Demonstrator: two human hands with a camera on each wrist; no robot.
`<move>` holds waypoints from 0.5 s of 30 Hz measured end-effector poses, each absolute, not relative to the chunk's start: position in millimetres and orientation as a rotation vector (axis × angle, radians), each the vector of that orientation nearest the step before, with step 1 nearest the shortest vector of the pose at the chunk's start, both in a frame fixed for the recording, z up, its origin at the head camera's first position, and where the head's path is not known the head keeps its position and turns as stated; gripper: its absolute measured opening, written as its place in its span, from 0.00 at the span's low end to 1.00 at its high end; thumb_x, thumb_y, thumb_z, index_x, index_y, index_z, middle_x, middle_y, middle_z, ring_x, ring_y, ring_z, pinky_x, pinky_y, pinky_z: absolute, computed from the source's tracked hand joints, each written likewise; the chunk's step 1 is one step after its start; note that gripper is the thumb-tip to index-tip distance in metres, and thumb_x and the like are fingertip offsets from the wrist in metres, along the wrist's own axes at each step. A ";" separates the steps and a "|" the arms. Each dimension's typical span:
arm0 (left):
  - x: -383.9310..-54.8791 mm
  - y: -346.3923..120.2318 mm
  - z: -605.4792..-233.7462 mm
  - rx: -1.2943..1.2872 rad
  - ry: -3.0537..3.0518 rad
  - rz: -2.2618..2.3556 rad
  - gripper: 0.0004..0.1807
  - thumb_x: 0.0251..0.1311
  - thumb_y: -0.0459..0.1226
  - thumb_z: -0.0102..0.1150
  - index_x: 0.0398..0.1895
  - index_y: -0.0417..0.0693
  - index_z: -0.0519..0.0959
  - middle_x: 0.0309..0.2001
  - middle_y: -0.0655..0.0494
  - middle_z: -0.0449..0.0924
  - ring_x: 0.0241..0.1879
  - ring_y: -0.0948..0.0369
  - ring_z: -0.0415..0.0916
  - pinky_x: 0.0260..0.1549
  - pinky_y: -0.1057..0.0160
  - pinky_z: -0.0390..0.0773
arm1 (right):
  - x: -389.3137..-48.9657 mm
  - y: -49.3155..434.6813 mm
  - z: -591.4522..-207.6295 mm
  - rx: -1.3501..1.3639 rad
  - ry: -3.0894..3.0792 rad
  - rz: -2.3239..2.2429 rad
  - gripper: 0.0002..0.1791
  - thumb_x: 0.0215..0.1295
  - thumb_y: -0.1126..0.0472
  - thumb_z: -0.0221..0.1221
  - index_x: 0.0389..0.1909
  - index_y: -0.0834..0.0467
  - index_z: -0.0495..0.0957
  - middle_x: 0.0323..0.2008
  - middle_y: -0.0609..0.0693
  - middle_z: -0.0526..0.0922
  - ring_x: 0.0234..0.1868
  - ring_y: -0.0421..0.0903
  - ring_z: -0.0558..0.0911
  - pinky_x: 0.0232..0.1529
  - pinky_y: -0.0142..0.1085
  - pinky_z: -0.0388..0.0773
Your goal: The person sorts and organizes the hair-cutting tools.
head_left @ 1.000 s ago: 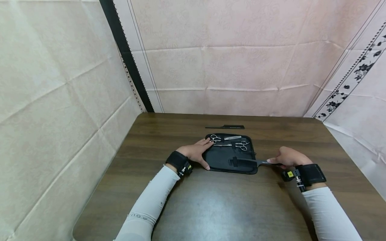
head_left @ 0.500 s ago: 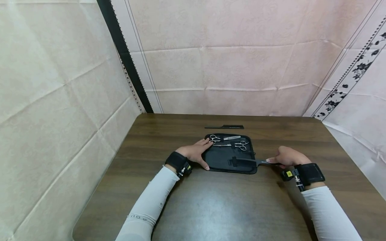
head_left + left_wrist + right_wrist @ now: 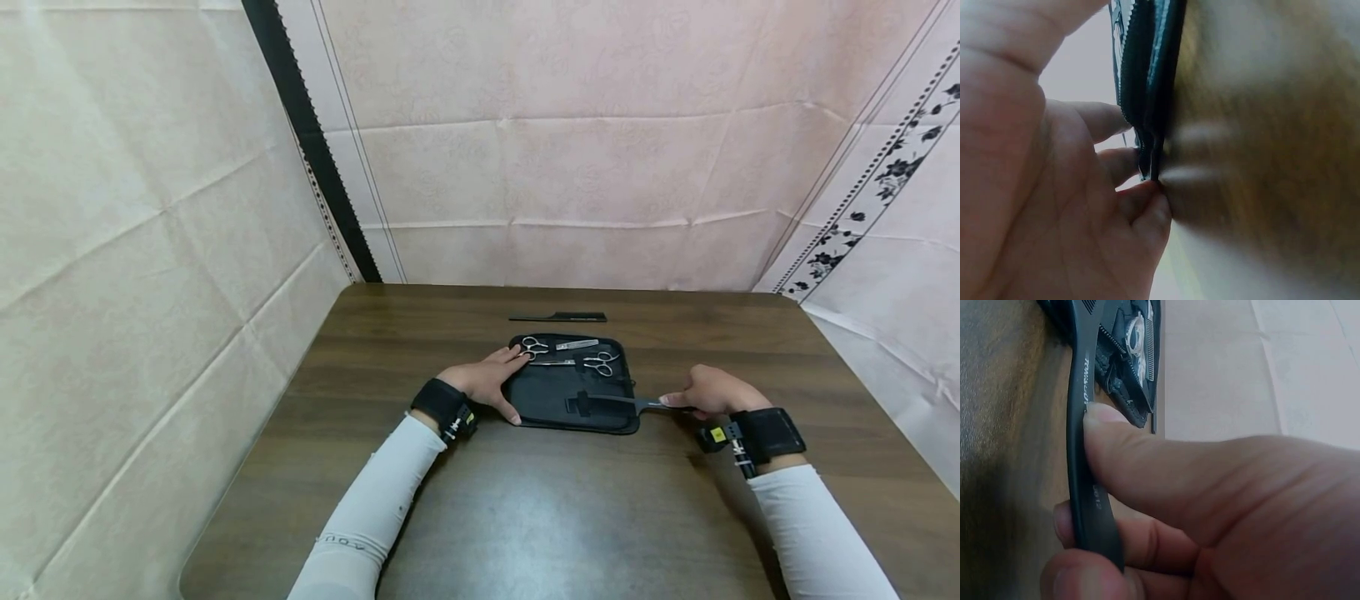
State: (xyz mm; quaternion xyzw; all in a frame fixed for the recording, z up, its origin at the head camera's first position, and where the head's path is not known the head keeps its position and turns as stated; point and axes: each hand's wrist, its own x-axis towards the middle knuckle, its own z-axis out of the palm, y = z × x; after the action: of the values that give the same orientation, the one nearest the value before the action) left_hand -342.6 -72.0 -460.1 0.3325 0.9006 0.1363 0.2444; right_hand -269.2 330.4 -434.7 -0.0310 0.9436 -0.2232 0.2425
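A black zip case [image 3: 542, 398] lies unfolded on the table with two pairs of silver scissors [image 3: 602, 364] in its upper part. My left hand [image 3: 487, 382] rests on the case's left edge, thumb near the lower corner and spread fingers by a scissor handle. In the left wrist view, fingertips touch the zipped edge [image 3: 1138, 75]. My right hand [image 3: 718, 392] pinches the handle of a black comb [image 3: 1088, 528], thumb on top and fingers beneath. The comb's toothed end reaches left over the case to a small black loop [image 3: 578, 403].
Another black comb [image 3: 577, 317] with a thin tail lies behind the case, near the far edge of the brown wooden table [image 3: 420, 325]. Pale cloth [image 3: 600, 167] hangs behind the table and along both sides.
Both hands, the comb and the case stay practically where they were. Only a very slight shift of the view shows.
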 end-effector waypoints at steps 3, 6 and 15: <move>-343.0 -72.2 -461.6 0.906 2.463 0.369 0.67 0.53 0.60 0.76 0.86 0.57 0.41 0.86 0.55 0.29 0.85 0.54 0.27 0.81 0.46 0.48 | -270.1 330.9 -435.4 -0.096 2.589 -0.610 0.27 0.74 0.44 0.61 0.17 0.55 0.76 0.14 0.43 0.68 0.18 0.42 0.67 0.27 0.35 0.64; -344.1 -72.5 -463.2 0.908 2.464 0.368 0.67 0.53 0.60 0.76 0.86 0.58 0.41 0.86 0.55 0.29 0.85 0.54 0.27 0.81 0.46 0.48 | -271.3 331.3 -436.1 -0.111 2.597 -0.608 0.27 0.74 0.44 0.61 0.18 0.56 0.78 0.14 0.43 0.68 0.18 0.42 0.67 0.26 0.35 0.63; -344.0 -73.0 -463.1 0.909 2.465 0.367 0.67 0.54 0.60 0.75 0.86 0.57 0.40 0.86 0.55 0.28 0.85 0.54 0.26 0.81 0.46 0.47 | -270.1 329.8 -435.3 -0.128 2.570 -0.624 0.25 0.74 0.46 0.61 0.18 0.56 0.77 0.14 0.43 0.70 0.18 0.42 0.68 0.28 0.35 0.65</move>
State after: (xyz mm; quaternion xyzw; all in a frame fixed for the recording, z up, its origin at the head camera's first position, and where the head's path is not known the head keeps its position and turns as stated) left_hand -344.0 -73.0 -463.1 0.3326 0.9015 0.1343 0.2420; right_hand -270.1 329.8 -435.3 -0.0469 0.9412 -0.2285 0.2442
